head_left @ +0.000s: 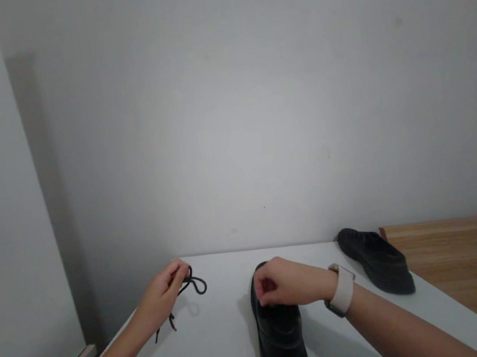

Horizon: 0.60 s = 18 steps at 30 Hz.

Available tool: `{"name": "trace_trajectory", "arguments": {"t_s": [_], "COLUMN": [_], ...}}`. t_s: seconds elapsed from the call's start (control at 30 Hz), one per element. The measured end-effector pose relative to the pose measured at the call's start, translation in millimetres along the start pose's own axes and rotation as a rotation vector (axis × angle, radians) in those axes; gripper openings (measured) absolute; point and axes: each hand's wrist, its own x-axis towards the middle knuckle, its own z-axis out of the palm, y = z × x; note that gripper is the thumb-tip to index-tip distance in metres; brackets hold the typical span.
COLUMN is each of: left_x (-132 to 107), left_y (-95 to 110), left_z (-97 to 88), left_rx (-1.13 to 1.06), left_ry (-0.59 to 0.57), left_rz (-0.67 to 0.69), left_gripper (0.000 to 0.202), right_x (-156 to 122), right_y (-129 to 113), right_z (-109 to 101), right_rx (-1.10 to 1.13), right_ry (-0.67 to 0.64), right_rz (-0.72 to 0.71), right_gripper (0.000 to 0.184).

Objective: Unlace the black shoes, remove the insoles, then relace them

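My left hand (165, 294) is closed around a black shoelace (195, 284), lifted above the white table (220, 340); a loop of lace sticks out past the fingers and the ends dangle below the wrist. My right hand (283, 282), with a pale watch on the wrist, rests curled on top of a black shoe (280, 342) that stands in the middle of the table. Its fingers are pressed together at the shoe's front part; what they pinch is hidden.
A second black shoe (379, 267) lies at the table's far right edge. A wooden surface (475, 279) adjoins the table on the right. A plain grey wall rises close behind, and another wall stands at the left.
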Motion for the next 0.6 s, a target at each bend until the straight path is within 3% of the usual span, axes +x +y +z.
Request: {"name": "trace_trajectory", "arguments": {"t_s": [0.23, 0.3, 0.37, 0.47, 0.53, 0.6], "left_x": [-53, -64, -70, -76, -83, -93], "left_y": [-75, -93, -101, -86, -62, -35], "left_z": [-13.9, -19.1, -21.8, -11.0, 11.4, 46.2], "left_rx": [0.491, 0.612, 0.684, 0.646, 0.487, 0.258], "left_ry": [-0.198, -0.164, -0.019, 0.151, 0.110, -0.012], "left_rz": [0.042, 0.048, 0.066, 0.131, 0.161, 0.144], "left_gripper": [0.022, 0.021, 0.030, 0.041, 0.038, 0.046], "right_x": [3, 9, 16, 25, 27, 26], "right_y": [1, 1, 0, -1, -2, -4], "right_z": [16, 20, 25, 30, 31, 31], "right_rx": [-0.360, -0.426, -0.481, -0.530, -0.543, -0.560], "right_ry": [-0.271, -0.323, -0.363, -0.430, -0.474, -0.499], "right_rz": [-0.010, -0.013, 0.002, 0.035, 0.042, 0.043], "right_gripper": [0.022, 0.020, 0.026, 0.049, 0.056, 0.055]}}
